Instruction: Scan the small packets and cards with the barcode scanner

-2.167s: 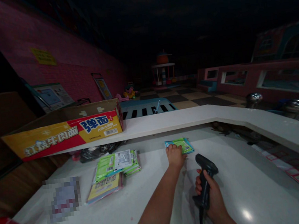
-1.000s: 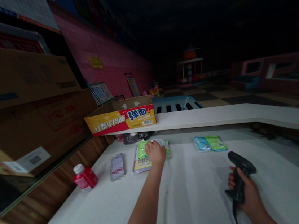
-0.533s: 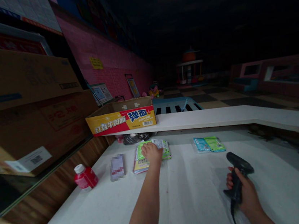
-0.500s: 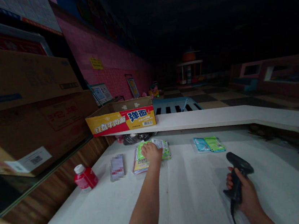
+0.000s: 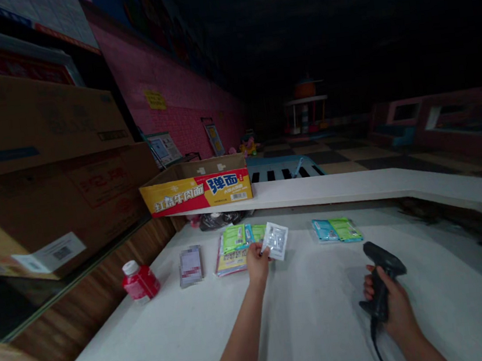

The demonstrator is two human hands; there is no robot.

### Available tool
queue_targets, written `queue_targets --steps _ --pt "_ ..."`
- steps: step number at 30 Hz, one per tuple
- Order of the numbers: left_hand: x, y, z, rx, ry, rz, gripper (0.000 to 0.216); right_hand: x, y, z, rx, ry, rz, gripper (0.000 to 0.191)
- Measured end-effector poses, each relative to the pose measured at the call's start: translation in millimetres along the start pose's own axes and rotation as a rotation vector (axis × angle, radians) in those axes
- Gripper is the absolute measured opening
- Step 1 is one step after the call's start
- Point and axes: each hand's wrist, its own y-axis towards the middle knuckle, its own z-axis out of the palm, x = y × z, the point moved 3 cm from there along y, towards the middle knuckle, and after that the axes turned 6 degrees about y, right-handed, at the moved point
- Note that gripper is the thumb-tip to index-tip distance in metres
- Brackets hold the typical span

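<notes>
Dim white counter (image 5: 311,324) in a dark play hall, pink brick wall (image 5: 168,90) along the left.
Open-topped noodle carton (image 5: 198,190) at the left end of the raised ledge (image 5: 356,185), contents out of sight. Big closed cardboard boxes (image 5: 46,169) shelved past the counter's left edge, red bottle (image 5: 140,280) near that edge. Left hand (image 5: 257,259) pinching a white sachet (image 5: 275,240) toward the far edge, just beside a packet stack (image 5: 233,250). Right hand (image 5: 392,305) wrapped tight round a black scanner (image 5: 382,277) toward the right edge.
</notes>
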Motion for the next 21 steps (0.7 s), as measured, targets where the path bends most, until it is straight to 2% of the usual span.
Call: queue_targets --steps 3,6,11,17,21 --pt "15.6 -18.8 6.3 0.082 -0.085 0.064 0.033 -1.0 -1.0 0.2 0.024 -0.052 0.022 0.044" --pt "25.5 -28.5 10.5 0.123 -0.111 0.070 0.037 -1.0 -5.2 4.4 0.051 -0.152 0.042 0.047" --pt "35.3 -30.3 10.0 0.085 -0.063 0.117 0.039 0.3 -25.9 24.9 0.146 -0.367 0.090 0.054" --pt "40.1 -29.2 6.8 0.065 0.028 0.169 0.036 -3.2 -61.4 58.4 0.388 -0.692 0.036 0.049" --pt "41.0 -29.0 6.3 0.041 0.061 0.153 0.031 -4.6 -72.7 70.0 0.445 -0.834 0.020 0.046"
